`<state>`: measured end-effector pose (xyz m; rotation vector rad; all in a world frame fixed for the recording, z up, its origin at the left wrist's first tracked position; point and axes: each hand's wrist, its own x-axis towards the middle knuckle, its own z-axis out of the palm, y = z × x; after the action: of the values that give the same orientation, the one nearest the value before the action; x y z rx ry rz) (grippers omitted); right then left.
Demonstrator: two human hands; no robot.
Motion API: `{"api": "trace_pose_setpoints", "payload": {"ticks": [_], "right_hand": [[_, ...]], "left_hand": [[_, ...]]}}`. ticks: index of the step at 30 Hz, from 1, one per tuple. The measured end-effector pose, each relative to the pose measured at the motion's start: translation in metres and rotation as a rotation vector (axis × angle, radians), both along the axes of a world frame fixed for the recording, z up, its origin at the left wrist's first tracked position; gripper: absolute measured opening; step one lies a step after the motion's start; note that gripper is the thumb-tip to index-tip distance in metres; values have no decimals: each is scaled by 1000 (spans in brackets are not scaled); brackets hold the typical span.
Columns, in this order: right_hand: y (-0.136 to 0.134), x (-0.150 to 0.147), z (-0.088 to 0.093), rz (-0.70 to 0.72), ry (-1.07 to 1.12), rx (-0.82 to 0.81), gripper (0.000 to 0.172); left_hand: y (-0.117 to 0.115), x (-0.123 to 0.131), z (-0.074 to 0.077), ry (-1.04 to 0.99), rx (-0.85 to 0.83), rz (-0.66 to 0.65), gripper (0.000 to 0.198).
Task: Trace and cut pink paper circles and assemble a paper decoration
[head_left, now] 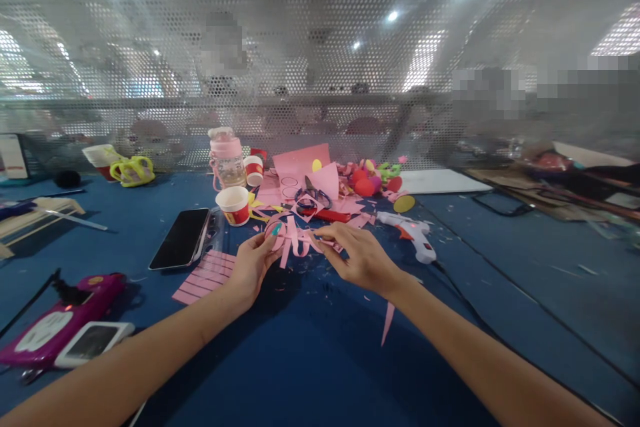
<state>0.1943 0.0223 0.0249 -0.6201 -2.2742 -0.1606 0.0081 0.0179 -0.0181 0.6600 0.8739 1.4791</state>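
Observation:
My left hand (254, 268) is closed on a pink paper piece (276, 235) with a round part and thin strips hanging from it. Opposite it, my right hand (361, 255) pinches the end of a curled pink paper strip (301, 245), its fingertips pressed together. Beyond my hands lie scissors (313, 197) with dark handles and a red tool (333, 215) on pink paper sheets (303, 161). A white glue gun (410, 233) with an orange trigger rests to the right of my right hand. Lined pink paper (205, 277) lies left of my left hand.
Paper cups (234, 203) and a pink-lidded bottle (229, 159) stand behind my left hand. A phone (181, 239) and a purple device (65, 320) lie to the left. Colourful paper pieces (367, 183) are heaped near the perforated metal screen (300, 67). A black cable (470, 307) runs rightward.

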Motion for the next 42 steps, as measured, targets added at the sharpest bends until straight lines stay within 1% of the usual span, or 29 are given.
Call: {"api": "trace_pose_setpoints", "payload": {"ticks": [4, 7, 10, 13, 15, 18, 22, 25, 28, 31, 36, 39, 42], "right_hand": [[-2, -2, 0, 21, -5, 22, 13], [-5, -4, 1, 41, -50, 74, 11], [-6, -5, 2, 49, -82, 129, 11], [-6, -5, 3, 39, -74, 132, 10], [-5, -5, 2, 29, -67, 115, 10], [-4, -4, 1, 20, -55, 85, 10], [-5, -4, 1, 6, -44, 69, 10], [-6, -5, 3, -5, -9, 65, 11], [-7, -5, 3, -18, 16, 65, 11], [-7, -5, 3, -32, 8, 68, 10], [-6, -5, 1, -54, -14, 61, 11], [-6, -4, 1, -62, -8, 56, 11], [-5, -4, 1, -53, 4, 65, 11]], "left_hand": [[0, -1, -2, 24, 7, -17, 23], [-1, 0, -1, 45, -3, 15, 25], [-2, 0, -1, 96, -5, 38, 30], [-2, -1, -2, 196, -3, 59, 35], [-2, -3, -2, 326, 17, 88, 33], [-3, -6, -1, 585, 48, 142, 28], [-8, -8, 6, 937, 78, 199, 33], [-10, -8, 9, 1119, 116, 264, 36], [-10, -8, 9, 1249, 107, 300, 35], [-9, -8, 8, 1311, 96, 289, 31], [-10, -7, 9, 1340, 85, 275, 32], [-10, -8, 10, 1305, 88, 267, 33], [-9, -9, 8, 1218, 92, 236, 34]]}}
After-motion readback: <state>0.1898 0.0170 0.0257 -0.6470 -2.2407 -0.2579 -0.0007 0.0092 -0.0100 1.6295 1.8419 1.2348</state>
